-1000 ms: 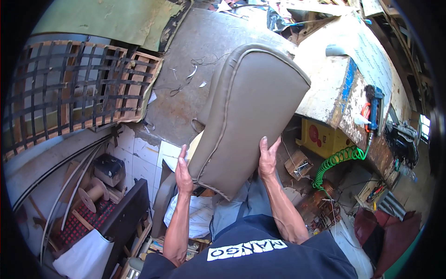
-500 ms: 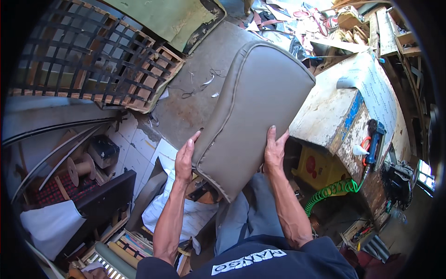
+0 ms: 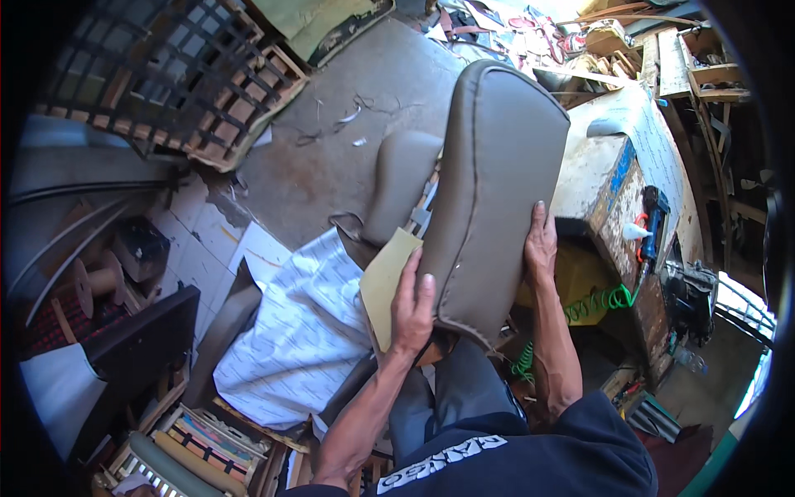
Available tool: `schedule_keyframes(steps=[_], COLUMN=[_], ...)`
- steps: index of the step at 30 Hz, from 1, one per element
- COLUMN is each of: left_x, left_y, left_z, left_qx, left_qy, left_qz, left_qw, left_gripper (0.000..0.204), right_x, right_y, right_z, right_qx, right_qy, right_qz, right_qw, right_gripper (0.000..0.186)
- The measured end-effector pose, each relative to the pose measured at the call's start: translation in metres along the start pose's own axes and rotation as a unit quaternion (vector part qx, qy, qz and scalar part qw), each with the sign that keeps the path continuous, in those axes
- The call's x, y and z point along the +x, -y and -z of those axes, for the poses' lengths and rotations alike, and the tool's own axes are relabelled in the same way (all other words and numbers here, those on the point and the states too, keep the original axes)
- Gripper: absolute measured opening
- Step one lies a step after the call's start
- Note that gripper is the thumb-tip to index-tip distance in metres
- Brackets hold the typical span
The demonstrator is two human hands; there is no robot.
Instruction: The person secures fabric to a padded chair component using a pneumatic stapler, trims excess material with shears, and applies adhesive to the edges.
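Observation:
A grey-brown upholstered cushion point(image 3: 513, 174) with a stitched, piped seam is held up in front of me, tilted with its far end to the right. My left hand point(image 3: 411, 315) grips its near left side, fingers pressed along the edge. On the opposite side my right hand point(image 3: 541, 248) holds the right edge, thumb hidden behind the cushion. Just left of it a second grey-brown padded piece point(image 3: 402, 182) shows, partly covered by the cushion. A pale yellow sheet-like piece point(image 3: 389, 286) lies beside my left hand. White printed fabric point(image 3: 290, 331) is spread to the left.
A worn workbench point(image 3: 598, 178) stands at the right, with a blue air tool point(image 3: 654, 224) and a green coiled hose point(image 3: 600, 305) by it. A wooden frame with black webbing point(image 3: 240, 108) leans at the far left. Scrap wood point(image 3: 638, 58) is piled at the back right.
The cushion has shifted right and turned, showing more of its side seam. My hands have moved right with it. The padded piece, the yellow piece and more white fabric have come into view.

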State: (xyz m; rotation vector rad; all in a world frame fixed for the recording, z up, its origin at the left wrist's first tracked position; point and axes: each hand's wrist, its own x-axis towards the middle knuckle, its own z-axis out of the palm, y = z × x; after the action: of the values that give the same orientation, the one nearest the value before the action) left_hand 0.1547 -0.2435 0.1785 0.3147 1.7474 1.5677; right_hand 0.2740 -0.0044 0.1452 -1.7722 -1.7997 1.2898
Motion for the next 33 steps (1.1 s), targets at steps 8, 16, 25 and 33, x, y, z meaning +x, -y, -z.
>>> schedule_keyframes(steps=[8, 16, 25, 33], left_x=[-0.018, -0.022, -0.007, -0.004], left_y=[0.024, 0.026, 0.012, -0.035], left_z=[-0.012, 0.001, 0.014, -0.003], left_qx=[0.105, 0.189, 0.335, 0.527], left_qy=[0.09, 0.189, 0.278, 0.289], left_qz=[-0.136, -0.22, -0.281, -0.221], left_qw=[0.981, 0.938, 0.855, 0.768], left_gripper=[0.073, 0.088, 0.12, 0.131], right_x=[-0.016, -0.024, -0.016, -0.016], right_y=[-0.007, -0.023, -0.026, -0.036], right_z=[0.013, 0.015, 0.012, 0.009], right_qx=[-0.148, -0.138, -0.074, -0.003], right_qy=[-0.157, -0.182, -0.198, -0.162], right_qz=[0.041, 0.058, 0.015, 0.025], right_qw=[0.976, 0.972, 0.977, 0.986], right_gripper=[0.069, 0.06, 0.058, 0.057])
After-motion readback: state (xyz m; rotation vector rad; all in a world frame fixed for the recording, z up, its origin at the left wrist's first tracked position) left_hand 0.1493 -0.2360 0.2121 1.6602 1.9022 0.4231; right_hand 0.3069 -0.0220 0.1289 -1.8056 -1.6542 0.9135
